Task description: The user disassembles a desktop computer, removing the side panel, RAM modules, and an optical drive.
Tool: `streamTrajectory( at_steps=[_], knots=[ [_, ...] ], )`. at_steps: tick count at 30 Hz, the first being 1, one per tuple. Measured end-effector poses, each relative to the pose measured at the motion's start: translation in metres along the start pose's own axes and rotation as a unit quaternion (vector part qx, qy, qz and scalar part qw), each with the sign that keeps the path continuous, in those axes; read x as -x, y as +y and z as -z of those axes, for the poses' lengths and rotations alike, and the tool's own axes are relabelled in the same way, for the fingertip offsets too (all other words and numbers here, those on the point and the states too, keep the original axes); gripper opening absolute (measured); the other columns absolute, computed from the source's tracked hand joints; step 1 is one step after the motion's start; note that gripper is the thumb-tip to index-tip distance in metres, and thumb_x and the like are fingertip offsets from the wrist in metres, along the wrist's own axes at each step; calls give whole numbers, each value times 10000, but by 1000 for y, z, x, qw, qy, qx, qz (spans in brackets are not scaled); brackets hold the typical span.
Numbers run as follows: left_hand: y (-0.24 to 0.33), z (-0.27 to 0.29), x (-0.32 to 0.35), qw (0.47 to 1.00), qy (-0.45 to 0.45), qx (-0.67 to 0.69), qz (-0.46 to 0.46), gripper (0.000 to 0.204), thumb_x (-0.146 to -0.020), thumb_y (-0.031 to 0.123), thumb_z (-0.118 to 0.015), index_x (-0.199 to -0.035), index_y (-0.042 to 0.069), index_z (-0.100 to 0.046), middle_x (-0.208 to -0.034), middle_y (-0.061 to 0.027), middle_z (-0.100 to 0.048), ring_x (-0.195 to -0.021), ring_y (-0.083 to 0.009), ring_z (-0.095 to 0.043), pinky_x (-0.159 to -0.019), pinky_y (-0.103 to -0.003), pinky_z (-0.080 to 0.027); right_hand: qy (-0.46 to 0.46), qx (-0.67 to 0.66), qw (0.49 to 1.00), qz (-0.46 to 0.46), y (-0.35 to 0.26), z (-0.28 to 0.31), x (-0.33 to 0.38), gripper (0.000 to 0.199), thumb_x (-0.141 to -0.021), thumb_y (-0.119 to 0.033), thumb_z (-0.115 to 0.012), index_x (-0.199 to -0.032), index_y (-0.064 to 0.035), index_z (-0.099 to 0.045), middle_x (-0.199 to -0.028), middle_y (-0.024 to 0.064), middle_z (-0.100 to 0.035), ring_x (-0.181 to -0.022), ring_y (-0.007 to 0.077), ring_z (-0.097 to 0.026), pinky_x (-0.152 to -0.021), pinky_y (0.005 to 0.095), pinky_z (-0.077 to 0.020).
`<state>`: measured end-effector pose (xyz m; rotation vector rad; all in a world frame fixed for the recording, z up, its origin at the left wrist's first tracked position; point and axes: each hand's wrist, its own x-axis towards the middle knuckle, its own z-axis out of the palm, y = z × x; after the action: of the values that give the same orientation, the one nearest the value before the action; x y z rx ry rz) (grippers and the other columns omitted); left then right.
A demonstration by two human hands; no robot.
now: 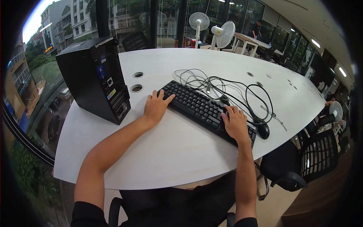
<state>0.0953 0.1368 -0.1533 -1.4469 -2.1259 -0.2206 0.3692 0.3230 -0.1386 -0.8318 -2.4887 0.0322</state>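
A black keyboard [196,106] lies slantwise on the white table, its left end farther from me than its right. At that left end is my left hand [154,109], thumb over the keys and fingers at the end edge, closed on the keyboard. Across its right part lies my right hand [236,123], fingers toward the far edge and thumb on the near side, also holding it. The palm and wrist cover some right-hand keys. Just right of the keyboard sits a black mouse [263,131]. Tangled black cables [217,80] lie behind the keyboard, with a plug among them.
A black computer tower [89,77] stands at the table's left, rear ports showing. The white table [151,159] has round cable holes [136,88]. A thin metallic strip [278,120] lies beyond the mouse. Black office chair [302,160] at right; white fans [199,22] and a person [256,29] farther back.
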Motion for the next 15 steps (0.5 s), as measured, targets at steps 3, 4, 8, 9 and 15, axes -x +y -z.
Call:
streamTrajectory(
  at_steps=[3,4,8,9,15],
  knots=[
    [3,-25,-29,1000,6,-3,15,575,-893,42,-596,-1405,303,-570,-1259,-219,-595,-1050,-330,-607,-849,-397,-546,-7,10,1000,-22,-2,0,0,455,-989,-364,-558,-1330,-64,-587,-1296,125,-575,-1156,346,-532,-1002,501,-375],
    [5,-34,-37,1000,5,-4,16,575,-894,42,-596,-1405,303,-570,-1259,-219,-595,-1050,-330,-607,-849,-397,-546,-4,21,999,-33,-3,-1,1,466,-987,-377,-556,-1329,-63,-590,-1293,128,-575,-1161,347,-526,-1001,506,-371],
    [34,-43,-72,995,-60,31,69,502,-955,61,-494,-1404,271,-566,-1142,-252,-614,-1047,-357,-638,-838,-404,-562,-23,46,997,-65,-4,4,4,572,-955,-457,-559,-1362,-56,-572,-1387,212,-521,-1234,424,-479,-1060,553,-318],
    [40,-47,-76,994,-56,44,85,494,-960,54,-478,-1416,229,-551,-1186,-284,-595,-1088,-380,-623,-870,-418,-554,-35,28,996,-73,-6,6,4,627,-935,-499,-563,-1386,-63,-558,-1435,242,-480,-1286,452,-434,-1096,572,-283],
    [57,-54,-54,986,12,150,78,465,-961,99,-496,-1421,30,-499,-1376,-395,-454,-1244,-482,-521,-1044,-466,-461,-107,28,992,-55,-21,20,4,958,-735,-719,-698,-1455,-124,-486,-1551,219,-328,-1454,485,-216,-1153,668,-133]
  ],
)
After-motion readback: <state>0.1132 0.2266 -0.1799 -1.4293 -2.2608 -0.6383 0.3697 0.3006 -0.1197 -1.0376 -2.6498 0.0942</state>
